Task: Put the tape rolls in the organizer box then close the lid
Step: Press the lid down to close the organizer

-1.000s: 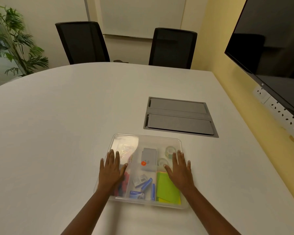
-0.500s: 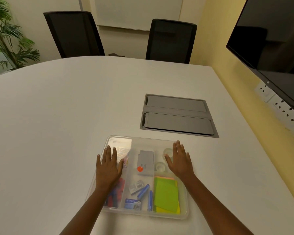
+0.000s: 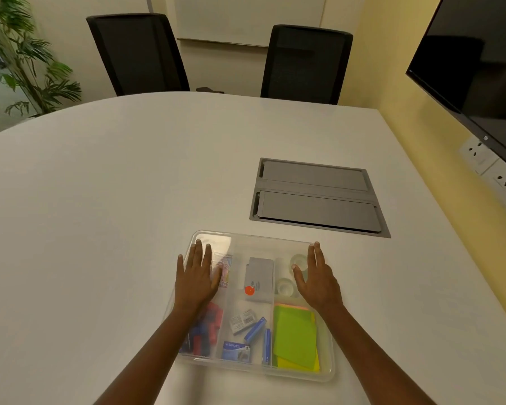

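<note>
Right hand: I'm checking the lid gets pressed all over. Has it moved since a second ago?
Yes. The right hand slid away from the person, toward the far right corner of the organizer box and the grey table hatch.

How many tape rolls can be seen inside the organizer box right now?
2, both clear, in the far right compartment of the organizer box: far tape roll by the right hand, near tape roll just in front of it. The hand may hide others.
</note>
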`<action>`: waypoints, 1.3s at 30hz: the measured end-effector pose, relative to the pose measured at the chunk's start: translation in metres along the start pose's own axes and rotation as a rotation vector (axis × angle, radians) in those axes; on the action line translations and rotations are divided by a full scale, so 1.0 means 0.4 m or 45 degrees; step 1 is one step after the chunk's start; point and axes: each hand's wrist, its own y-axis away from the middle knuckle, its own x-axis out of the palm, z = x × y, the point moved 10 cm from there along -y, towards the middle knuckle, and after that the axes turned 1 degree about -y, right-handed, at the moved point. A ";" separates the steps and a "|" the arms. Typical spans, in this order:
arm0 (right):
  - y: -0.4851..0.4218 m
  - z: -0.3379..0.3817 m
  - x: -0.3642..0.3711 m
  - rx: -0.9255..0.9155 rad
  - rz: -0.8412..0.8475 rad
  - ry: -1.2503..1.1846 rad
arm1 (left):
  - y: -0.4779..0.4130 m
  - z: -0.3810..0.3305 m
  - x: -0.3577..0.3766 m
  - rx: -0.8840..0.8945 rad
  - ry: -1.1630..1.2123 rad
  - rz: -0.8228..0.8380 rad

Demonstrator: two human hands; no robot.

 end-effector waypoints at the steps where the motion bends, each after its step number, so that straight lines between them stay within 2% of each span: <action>1: -0.002 -0.005 0.000 0.000 0.001 0.026 | -0.015 -0.006 -0.011 0.008 -0.008 -0.011; 7: 0.008 -0.010 0.009 -0.006 0.017 0.172 | -0.075 -0.010 -0.022 0.074 -0.078 -0.043; 9: 0.014 -0.004 0.017 0.006 0.095 0.221 | -0.073 -0.009 -0.022 0.082 -0.050 -0.049; 12: 0.012 0.001 0.021 -0.013 0.084 0.252 | -0.067 -0.014 -0.027 0.091 0.022 -0.051; 19: 0.008 0.023 0.018 -0.142 0.030 0.207 | -0.069 -0.023 -0.044 0.095 0.078 -0.035; 24: 0.011 0.024 0.011 -0.084 0.033 0.205 | -0.082 -0.035 -0.058 0.131 0.004 -0.021; 27: 0.001 0.044 0.028 0.022 0.122 0.282 | -0.083 -0.038 -0.055 0.121 -0.043 -0.007; 33: -0.021 0.178 0.082 -0.159 0.118 0.157 | -0.082 -0.026 -0.012 0.114 -0.082 0.068; 39: -0.038 0.190 0.093 -0.115 0.142 0.225 | -0.088 -0.029 -0.010 0.117 -0.070 0.029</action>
